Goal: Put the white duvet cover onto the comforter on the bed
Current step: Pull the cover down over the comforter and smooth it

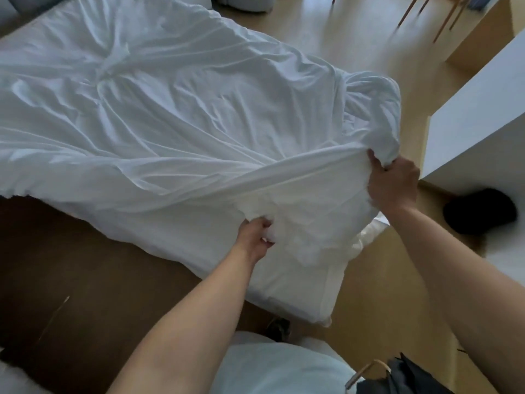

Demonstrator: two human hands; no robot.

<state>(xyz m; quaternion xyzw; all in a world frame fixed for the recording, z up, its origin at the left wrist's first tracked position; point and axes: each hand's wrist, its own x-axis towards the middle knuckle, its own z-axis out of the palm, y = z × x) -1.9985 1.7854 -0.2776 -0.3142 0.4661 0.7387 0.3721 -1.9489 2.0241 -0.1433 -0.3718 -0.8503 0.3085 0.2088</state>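
Working at right centre, our right hand clamps the bunched edge of the duvet cover, which is spread across the upper left. Our left hand curls round the comforter just below. We should hold the opening taut and push that corner fully in.

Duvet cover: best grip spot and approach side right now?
I'd grip the duvet cover at its raised hem by the near right corner, where the right hand pinches it. Come from the near edge: the hem stands off the comforter there, which the left hand grips.
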